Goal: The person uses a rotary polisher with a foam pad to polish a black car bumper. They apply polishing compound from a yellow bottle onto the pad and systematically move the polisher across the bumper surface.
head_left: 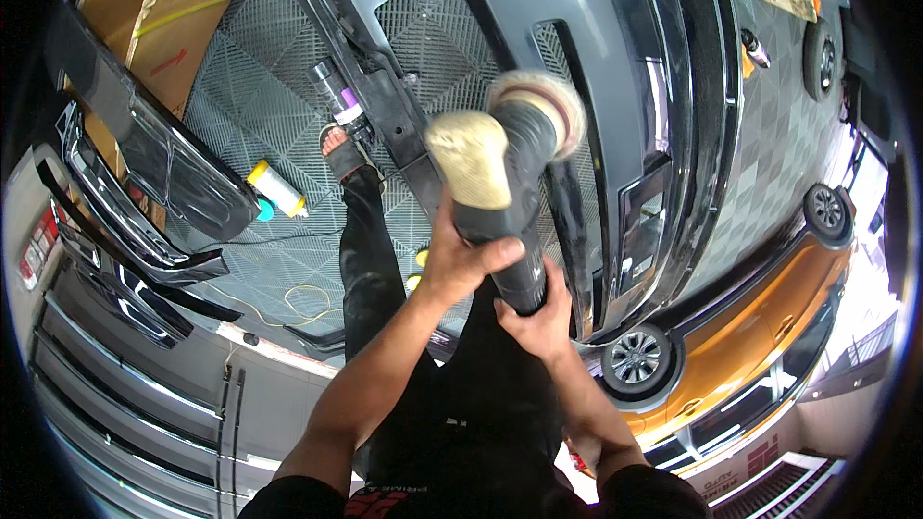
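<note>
A black power polisher [531, 202] points away from me, its round, pale wool pad [567, 115] at the far end, smeared by motion. My right hand [541, 317] is closed around the near end of its body. In my left hand [459, 262] is what looks like a brush [468, 159] with dense pale-yellow bristles on a black base. The thumb lies across that base, close against the polisher. The bristles stand beside the pad; whether they touch it I cannot tell. Just right of the polisher is a large dark bumper [615, 67] with glossy trim.
Long black trim parts [370, 67] lie on the grey grid floor [260, 86]. A dark bottle [336, 91] stands by my foot, a yellow-white bottle [276, 187] farther left. Left are a cardboard box [183, 58] and glossy black panel [163, 144]; right, an orange car [740, 356].
</note>
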### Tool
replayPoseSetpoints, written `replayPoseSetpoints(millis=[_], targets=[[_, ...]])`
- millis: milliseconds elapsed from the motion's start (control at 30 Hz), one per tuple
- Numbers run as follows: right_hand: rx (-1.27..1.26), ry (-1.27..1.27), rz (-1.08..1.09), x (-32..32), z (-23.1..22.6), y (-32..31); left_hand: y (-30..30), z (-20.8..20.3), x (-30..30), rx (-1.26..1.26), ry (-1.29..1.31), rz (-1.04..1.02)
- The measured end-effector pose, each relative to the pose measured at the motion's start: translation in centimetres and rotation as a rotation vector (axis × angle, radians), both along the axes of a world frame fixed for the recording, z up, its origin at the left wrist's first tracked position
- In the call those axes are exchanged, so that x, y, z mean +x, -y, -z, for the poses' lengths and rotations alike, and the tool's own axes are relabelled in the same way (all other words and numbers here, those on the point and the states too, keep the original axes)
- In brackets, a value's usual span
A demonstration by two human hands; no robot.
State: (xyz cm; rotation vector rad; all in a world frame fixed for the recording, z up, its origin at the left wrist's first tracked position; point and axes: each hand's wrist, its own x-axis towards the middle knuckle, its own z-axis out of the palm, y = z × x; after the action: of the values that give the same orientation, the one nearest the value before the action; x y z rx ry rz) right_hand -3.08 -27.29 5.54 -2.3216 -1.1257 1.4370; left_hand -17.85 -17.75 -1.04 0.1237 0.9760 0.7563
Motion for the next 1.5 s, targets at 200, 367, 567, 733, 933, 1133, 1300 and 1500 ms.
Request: replayPoseSetpoints(millis=[200,367,567,733,933,1133,1300,1500], targets=[[0.123,-0.027,0.02,-2.4,3.1,-6.0,-7.1,0.5,-1.5,0.158,-0.165,0.035],[0.246,-0.056,0.126,-4.0,4.5,-6.6,-9.2,0.9,-2.2,0.243,-0.176,0.134],[0.142,-0.006,0.239,-5.6,5.7,-1.4,-4.7,1.8,-2.5,0.254,-0.11,0.235],[0.146,0.109,0.342,-7.1,8.1,5.1,-0.1,2.2,-2.6,0.203,-0.065,0.393],[0.077,0.113,0.52,-8.2,11.6,11.7,3.5,3.7,-1.6,0.162,0.061,0.663],[0.234,-0.015,0.599,-8.4,15.9,15.3,4.6,5.7,-2.3,0.371,-0.044,0.878],[0.256,0.057,0.579,-10.1,16.2,10.3,0.3,4.8,-3.5,0.377,-0.06,0.759],[0.41,0.142,0.41,-11.1,15.7,0.2,-7.3,4.3,-6.2,0.389,-0.129,0.711]])
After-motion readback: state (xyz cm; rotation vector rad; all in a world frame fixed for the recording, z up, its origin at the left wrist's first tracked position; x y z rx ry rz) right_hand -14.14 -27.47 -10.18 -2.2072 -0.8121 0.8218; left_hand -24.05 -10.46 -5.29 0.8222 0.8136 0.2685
